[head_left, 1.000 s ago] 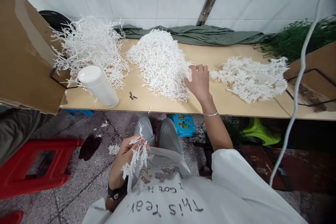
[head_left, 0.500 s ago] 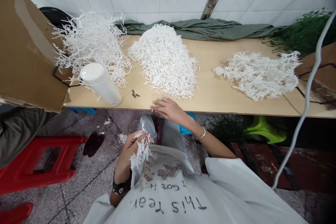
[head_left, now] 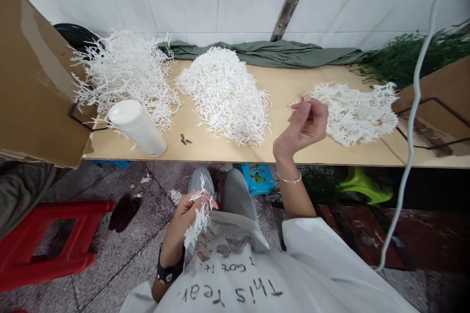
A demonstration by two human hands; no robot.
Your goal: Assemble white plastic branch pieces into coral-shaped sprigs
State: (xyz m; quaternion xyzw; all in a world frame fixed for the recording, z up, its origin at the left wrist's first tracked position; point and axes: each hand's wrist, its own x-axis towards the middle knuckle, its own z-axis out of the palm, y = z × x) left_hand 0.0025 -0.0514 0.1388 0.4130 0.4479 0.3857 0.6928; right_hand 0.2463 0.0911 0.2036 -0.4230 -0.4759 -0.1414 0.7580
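My left hand (head_left: 187,212) is closed over my lap around a bunch of white branched pieces (head_left: 198,225), which hang from the fingers. Above the table, my right hand (head_left: 303,124) is pinched at the near left edge of the right white pile (head_left: 356,112), with a small white tip showing at its fingertips. A dense heap of short white pieces (head_left: 227,98) lies mid-table. Longer white branched strands (head_left: 128,68) form a loose pile on the left, behind a white bottle (head_left: 137,127). Several small dark bits (head_left: 185,140) lie beside the bottle.
Cardboard boxes (head_left: 36,73) stand at both table ends. Green cloth (head_left: 264,54) runs along the wall, and green sprigs (head_left: 414,58) lie at back right. A pale cable (head_left: 407,156) hangs at right. Red, blue and green stools are below.
My right hand has moved from the table's front edge, near the middle heap, to the right white pile. The view has shifted slightly. My left hand still holds its white bunch.
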